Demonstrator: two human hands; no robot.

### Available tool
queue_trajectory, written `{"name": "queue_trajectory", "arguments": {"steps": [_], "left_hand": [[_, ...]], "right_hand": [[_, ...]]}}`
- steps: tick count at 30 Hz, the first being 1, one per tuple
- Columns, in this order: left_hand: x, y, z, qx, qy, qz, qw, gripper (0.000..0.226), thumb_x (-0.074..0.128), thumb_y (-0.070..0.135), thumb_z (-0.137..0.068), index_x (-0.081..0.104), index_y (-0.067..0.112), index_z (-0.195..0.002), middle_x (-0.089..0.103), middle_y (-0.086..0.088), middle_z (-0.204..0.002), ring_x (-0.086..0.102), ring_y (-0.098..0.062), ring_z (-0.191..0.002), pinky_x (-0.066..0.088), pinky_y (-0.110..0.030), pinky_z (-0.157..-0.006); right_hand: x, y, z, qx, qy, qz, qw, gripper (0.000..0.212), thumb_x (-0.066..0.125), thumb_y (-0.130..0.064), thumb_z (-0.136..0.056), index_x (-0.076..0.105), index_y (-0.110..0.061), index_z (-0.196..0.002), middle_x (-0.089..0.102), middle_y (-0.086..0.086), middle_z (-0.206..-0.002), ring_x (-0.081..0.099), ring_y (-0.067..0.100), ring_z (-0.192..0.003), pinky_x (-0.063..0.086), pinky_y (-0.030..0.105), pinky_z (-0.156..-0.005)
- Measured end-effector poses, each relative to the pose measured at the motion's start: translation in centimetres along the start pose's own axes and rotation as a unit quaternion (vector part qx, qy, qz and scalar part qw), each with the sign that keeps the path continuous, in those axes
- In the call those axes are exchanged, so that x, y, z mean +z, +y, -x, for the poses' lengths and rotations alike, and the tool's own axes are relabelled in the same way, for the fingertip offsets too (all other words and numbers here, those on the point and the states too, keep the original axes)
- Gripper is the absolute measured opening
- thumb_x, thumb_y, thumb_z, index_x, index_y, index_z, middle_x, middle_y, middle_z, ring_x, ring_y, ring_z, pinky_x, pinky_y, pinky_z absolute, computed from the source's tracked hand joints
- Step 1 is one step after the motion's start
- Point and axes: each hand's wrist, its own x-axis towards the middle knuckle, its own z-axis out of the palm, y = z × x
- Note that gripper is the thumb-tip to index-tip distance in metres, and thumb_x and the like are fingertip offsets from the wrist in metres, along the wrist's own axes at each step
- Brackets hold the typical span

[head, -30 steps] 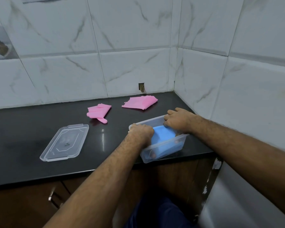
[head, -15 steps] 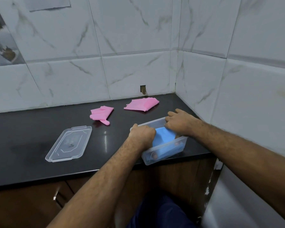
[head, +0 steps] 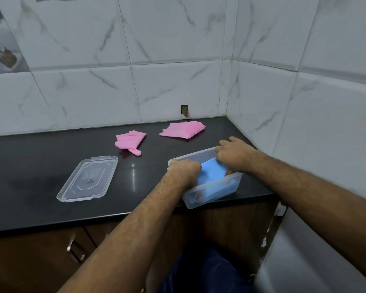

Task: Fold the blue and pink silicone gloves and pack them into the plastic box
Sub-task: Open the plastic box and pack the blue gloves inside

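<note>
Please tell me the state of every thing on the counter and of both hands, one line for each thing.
plastic box: open, at the counter's front edge.
blue gloves: folded, inside the box.
left hand: fingers curled down into the box.
right hand: fingers curled down into the box.
lid: off, flat on the counter.
left pink glove: folded, unpacked.
right pink glove: folded, unpacked.

A single view, worn on the person's head, looks forward and steeply down from close above the desk (head: 40, 182), toward the tiled corner at about 1 o'clock. Both forearms enter from the bottom edge, from 6 and 4 o'clock, and the hands (head: 209, 166) meet just right of centre. The wide lens bends the wall lines. No second view shares the scene.
</note>
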Motion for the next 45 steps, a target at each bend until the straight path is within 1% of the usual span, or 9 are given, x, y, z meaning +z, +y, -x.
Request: {"name": "queue_trajectory", "arguments": {"steps": [5, 7, 10, 12, 18, 25, 31, 39, 45], "left_hand": [[-1.2, -1.5, 1.3, -0.013, 0.032, 0.151, 0.988, 0.066, 0.074, 0.062, -0.081, 0.052, 0.022, -0.129, 0.065, 0.002, -0.12, 0.06, -0.023, -0.11, 0.05, -0.04, -0.092], [-1.3, -2.5, 2.5, 0.013, 0.073, 0.205, 0.976, 0.049, 0.057, 0.067, -0.092, 0.067, 0.028, -0.119, 0.07, 0.008, -0.105, 0.063, -0.019, -0.105, 0.048, -0.039, -0.09], [0.1, -2.8, 4.7, 0.069, 0.061, 0.3, 0.95, 0.058, 0.039, 0.063, -0.102, 0.08, 0.022, -0.097, 0.074, 0.008, -0.084, 0.065, -0.015, -0.088, 0.048, -0.033, -0.086], [1.4, -2.4, 5.9, 0.1, 0.063, 0.243, 0.963, 0.067, 0.036, 0.062, -0.103, 0.075, 0.013, -0.081, 0.063, 0.003, -0.064, 0.058, -0.022, -0.075, 0.044, -0.033, -0.081], [1.9, -2.1, 5.9, 0.108, 0.093, 0.094, 0.985, 0.061, 0.054, 0.065, -0.094, 0.054, 0.01, -0.068, 0.055, -0.003, -0.064, 0.052, -0.024, -0.073, 0.042, -0.04, -0.097], [3.2, -2.4, 5.2, 0.02, 0.231, 0.077, 0.97, 0.025, 0.057, 0.044, -0.099, 0.071, 0.026, -0.11, 0.069, 0.003, -0.11, 0.056, -0.017, -0.117, 0.029, -0.037, -0.113], [5.8, -1.6, 4.3, -0.017, 0.326, 0.171, 0.93, 0.04, 0.055, 0.02, -0.102, 0.055, 0.019, -0.142, 0.055, 0.003, -0.146, 0.05, -0.018, -0.134, 0.042, -0.034, -0.106], [9.8, -2.1, 3.5, 0.011, 0.28, 0.251, 0.927, 0.094, 0.06, 0.031, -0.1, -0.007, 0.018, -0.164, -0.014, 0.002, -0.172, -0.004, -0.017, -0.159, 0.014, -0.037, -0.128], [12.8, -3.9, 3.3, -0.069, 0.219, 0.235, 0.944, 0.083, 0.035, 0.058, -0.102, -0.005, 0.019, -0.164, -0.004, 0.001, -0.173, 0.003, -0.017, -0.159, 0.02, -0.042, -0.125]], "right_hand": [[-0.1, 0.0, 1.1, 0.1, 0.057, -0.146, 0.983, 0.049, 0.06, -0.068, -0.085, 0.07, -0.028, -0.111, 0.066, -0.008, -0.108, 0.054, 0.017, -0.109, 0.03, 0.032, -0.079], [0.2, -0.2, 2.0, 0.145, 0.105, -0.231, 0.956, 0.042, 0.052, -0.063, -0.095, 0.072, -0.029, -0.108, 0.07, -0.009, -0.098, 0.055, 0.017, -0.104, 0.03, 0.032, -0.077], [1.0, -0.9, 4.4, 0.122, 0.136, -0.33, 0.926, 0.066, 0.026, -0.071, -0.097, 0.073, -0.024, -0.097, 0.067, -0.008, -0.082, 0.051, 0.015, -0.088, 0.036, 0.035, -0.077], [1.5, -1.8, 6.2, 0.077, 0.168, -0.346, 0.92, 0.07, 0.019, -0.071, -0.098, 0.073, -0.027, -0.095, 0.069, -0.008, -0.083, 0.053, 0.014, -0.081, 0.043, 0.038, -0.082], [2.3, -4.0, 8.4, 0.021, 0.21, -0.212, 0.954, 0.055, 0.019, -0.05, -0.105, 0.061, -0.026, -0.131, 0.072, -0.003, -0.118, 0.066, 0.022, -0.09, 0.046, 0.036, -0.089], [1.2, -5.3, 7.4, 0.098, 0.212, -0.181, 0.955, 0.033, 0.035, -0.042, -0.108, 0.057, -0.033, -0.131, 0.072, -0.003, -0.099, 0.064, 0.02, -0.081, 0.043, 0.032, -0.081], [0.5, -6.0, 6.0, 0.18, 0.183, -0.169, 0.952, 0.026, 0.038, -0.038, -0.108, 0.06, -0.031, -0.118, 0.066, -0.003, -0.085, 0.06, 0.019, -0.077, 0.043, 0.035, -0.089], [1.7, -5.8, 4.7, 0.258, 0.163, -0.179, 0.936, 0.024, 0.049, -0.035, -0.104, 0.059, -0.032, -0.126, 0.069, -0.004, -0.102, 0.063, 0.019, -0.097, 0.043, 0.038, -0.1], [2.6, -5.8, 3.3, 0.291, 0.216, -0.155, 0.919, 0.037, 0.058, -0.032, -0.101, 0.06, -0.018, -0.134, 0.068, 0.005, -0.122, 0.062, 0.026, -0.11, 0.044, 0.042, -0.1]]}}
